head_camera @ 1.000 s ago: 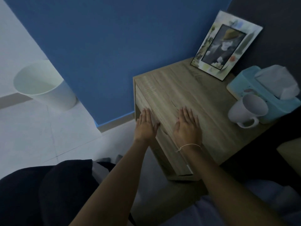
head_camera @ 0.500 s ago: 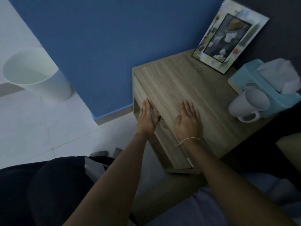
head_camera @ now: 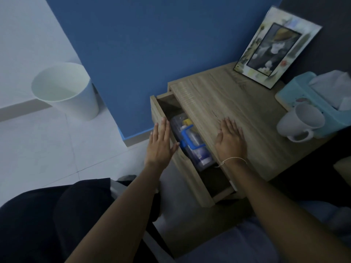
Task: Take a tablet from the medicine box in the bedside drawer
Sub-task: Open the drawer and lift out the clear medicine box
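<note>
The wooden bedside drawer [head_camera: 191,184] stands pulled partly out of the nightstand [head_camera: 235,103]. Inside lies a clear plastic medicine box [head_camera: 197,149] with a blue handle on its lid; several small containers show through it, and its right part is hidden under the tabletop. My left hand [head_camera: 160,144] rests over the drawer front's top edge, fingers straight and thumb on the inner side. My right hand [head_camera: 230,138] lies flat on the tabletop, fingers spread, a thin string around the wrist.
On the nightstand stand a picture frame [head_camera: 277,47], a light blue tissue box [head_camera: 311,100] and a white mug [head_camera: 300,122]. A white waste bin [head_camera: 66,90] sits on the tiled floor to the left, by the blue wall. My dark-clothed knees fill the bottom left.
The drawer was shut and has slid out toward me, uncovering the medicine box. My left hand moved back with the drawer front. My right hand stayed flat on the tabletop.
</note>
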`<state>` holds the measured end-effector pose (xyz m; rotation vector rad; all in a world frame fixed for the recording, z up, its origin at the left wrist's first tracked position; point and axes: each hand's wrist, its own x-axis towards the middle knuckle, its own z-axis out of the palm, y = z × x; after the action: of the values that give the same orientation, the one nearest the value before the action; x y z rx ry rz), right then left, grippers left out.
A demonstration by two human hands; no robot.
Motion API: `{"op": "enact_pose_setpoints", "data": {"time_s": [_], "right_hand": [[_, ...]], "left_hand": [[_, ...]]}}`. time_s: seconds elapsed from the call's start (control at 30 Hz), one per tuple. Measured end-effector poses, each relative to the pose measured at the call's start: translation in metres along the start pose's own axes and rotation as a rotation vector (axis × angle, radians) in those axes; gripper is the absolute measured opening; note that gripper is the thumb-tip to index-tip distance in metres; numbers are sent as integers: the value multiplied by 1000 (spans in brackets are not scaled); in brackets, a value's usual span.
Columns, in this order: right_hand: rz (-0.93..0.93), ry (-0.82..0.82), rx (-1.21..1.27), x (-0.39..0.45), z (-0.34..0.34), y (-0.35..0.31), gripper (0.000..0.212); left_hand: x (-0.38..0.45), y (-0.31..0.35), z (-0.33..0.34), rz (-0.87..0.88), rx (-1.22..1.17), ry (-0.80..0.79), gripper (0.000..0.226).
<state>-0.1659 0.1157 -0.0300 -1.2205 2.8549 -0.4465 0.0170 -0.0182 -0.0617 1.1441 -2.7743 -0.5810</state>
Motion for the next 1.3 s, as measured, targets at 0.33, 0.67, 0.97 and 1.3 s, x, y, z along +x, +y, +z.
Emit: {"op": "enact_pose_setpoints", "data": {"time_s": [0.33, 0.67, 0.97, 1.3], "right_hand": [[-1, 8, -6, -3, -7, -6, 49], [-19, 0, -43, 0, 2, 2, 51], [-12, -83, -105, 1, 4, 5, 57], [-2, -111, -123, 1, 3, 2, 58]], "left_hand": [[-23, -20, -45, -41, 152, 14, 63], [-18, -43, -50, -82, 267, -59, 63], [-26, -48, -64, -136, 299, -143, 60], [-45, -66, -75, -154, 318, -158, 63]]}}
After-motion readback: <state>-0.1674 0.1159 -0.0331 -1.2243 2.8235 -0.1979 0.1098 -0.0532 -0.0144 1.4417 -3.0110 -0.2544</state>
